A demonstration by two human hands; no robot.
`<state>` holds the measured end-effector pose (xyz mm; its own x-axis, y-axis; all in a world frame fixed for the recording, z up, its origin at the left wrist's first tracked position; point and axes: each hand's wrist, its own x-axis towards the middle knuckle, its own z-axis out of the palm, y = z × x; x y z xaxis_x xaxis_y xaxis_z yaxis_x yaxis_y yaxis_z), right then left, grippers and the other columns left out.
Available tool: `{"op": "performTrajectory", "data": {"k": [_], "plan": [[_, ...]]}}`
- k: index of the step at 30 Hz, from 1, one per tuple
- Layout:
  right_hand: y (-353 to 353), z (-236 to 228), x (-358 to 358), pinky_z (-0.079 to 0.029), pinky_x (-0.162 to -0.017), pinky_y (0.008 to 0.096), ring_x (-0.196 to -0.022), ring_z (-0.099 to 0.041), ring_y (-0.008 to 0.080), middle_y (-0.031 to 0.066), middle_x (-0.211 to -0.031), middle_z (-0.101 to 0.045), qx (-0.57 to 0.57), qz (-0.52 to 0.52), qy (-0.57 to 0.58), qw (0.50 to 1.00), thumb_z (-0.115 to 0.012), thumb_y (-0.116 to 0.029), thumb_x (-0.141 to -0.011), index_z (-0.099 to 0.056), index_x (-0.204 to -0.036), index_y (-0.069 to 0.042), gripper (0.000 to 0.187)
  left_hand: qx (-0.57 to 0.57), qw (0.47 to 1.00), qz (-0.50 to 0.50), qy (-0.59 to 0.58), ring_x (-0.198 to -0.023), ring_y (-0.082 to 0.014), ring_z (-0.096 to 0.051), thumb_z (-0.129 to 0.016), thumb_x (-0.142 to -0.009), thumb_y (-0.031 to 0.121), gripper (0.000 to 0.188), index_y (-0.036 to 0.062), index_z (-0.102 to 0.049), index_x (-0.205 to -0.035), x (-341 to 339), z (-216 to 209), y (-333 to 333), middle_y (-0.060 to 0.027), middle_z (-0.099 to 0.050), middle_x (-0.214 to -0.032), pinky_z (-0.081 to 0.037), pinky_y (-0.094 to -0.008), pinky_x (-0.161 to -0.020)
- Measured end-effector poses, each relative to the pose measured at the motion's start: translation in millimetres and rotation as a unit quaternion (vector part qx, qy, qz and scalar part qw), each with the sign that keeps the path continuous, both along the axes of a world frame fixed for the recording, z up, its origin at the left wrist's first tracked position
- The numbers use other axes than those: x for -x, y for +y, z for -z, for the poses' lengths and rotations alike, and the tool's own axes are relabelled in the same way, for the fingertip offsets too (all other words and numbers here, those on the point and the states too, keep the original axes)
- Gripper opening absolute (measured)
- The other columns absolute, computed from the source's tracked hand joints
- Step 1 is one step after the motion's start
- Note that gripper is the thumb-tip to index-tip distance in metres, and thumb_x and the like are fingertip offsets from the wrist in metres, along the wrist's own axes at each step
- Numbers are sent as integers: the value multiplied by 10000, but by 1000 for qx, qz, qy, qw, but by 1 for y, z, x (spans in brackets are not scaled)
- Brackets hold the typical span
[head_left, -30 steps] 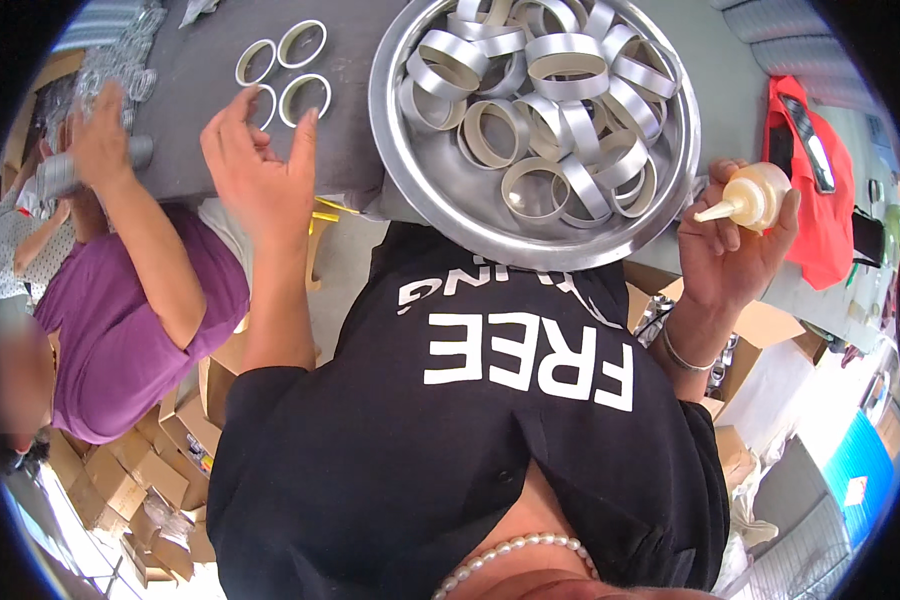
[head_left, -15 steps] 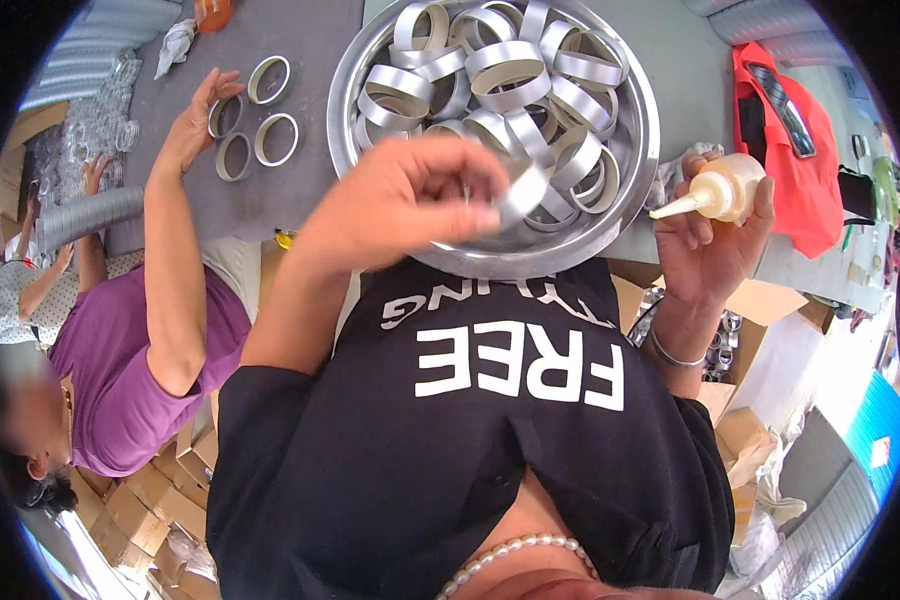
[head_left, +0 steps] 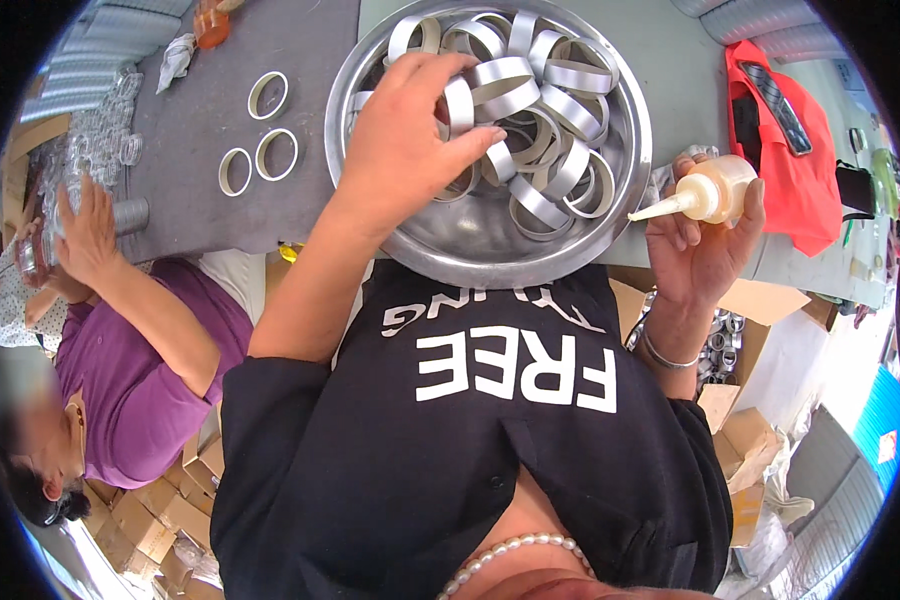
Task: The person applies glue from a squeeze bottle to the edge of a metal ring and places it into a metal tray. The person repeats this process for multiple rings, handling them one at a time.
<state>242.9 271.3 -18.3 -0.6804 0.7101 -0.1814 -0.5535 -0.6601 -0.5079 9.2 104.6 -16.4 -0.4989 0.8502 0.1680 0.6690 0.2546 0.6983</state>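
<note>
My left hand (head_left: 410,130) reaches into a wide metal bowl (head_left: 490,265) heaped with several silver metal rings (head_left: 560,160). Its fingers curl down around one ring (head_left: 458,102) near the bowl's middle. To the right of the bowl, my right hand (head_left: 700,250) holds a small yellowish glue bottle (head_left: 710,190) just past the rim. The bottle's white nozzle points left toward the bowl. Three rings with pale insides (head_left: 268,95) lie flat on the grey table surface (head_left: 190,200), left of the bowl.
At the left, a co-worker in a purple top (head_left: 140,380) has a hand (head_left: 85,235) on shiny metal parts at the table edge. A red cloth bag (head_left: 785,150) lies at the right. Cardboard boxes (head_left: 160,510) are stacked below the table.
My left hand has moved from the rings on the grey surface across to the bowl and down onto the heap. The right hand still holds the bottle.
</note>
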Motion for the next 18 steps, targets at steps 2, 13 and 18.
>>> {"op": "performTrajectory", "data": {"k": [2,13,18], "plan": [[-2,-2,1,-401,-421,213,-474,-512,112,210,-950,-692,-8,3,2,1000,-543,-473,-963,-603,-1069,28,516,-22,997,12,-71,-971,-216,-614,-816,-694,162,684,74,-555,-1320,3,-1,-4,-121,-552,-1264,-568,-324,-772],[-16,-1,9,-489,-491,246,-631,-590,169,207,-1069,-573,-318,188,-132,920,-564,-563,-910,-482,-1184,54,681,-148,928,12,-341,-1106,-219,-618,-736,-788,213,675,7,-473,-1374,-18,-7,-30,-194,-625,-1230,-558,-260,-719],[-23,-14,-2,-561,-592,364,-824,-618,279,271,-1134,-517,-617,172,21,768,-692,-580,-814,-412,-1268,52,827,-108,695,53,-708,-1065,-297,-662,-538,-950,447,714,-116,-379,-1359,-47,-17,-44,-280,-526,-1288,-635,-311,-725]]}}
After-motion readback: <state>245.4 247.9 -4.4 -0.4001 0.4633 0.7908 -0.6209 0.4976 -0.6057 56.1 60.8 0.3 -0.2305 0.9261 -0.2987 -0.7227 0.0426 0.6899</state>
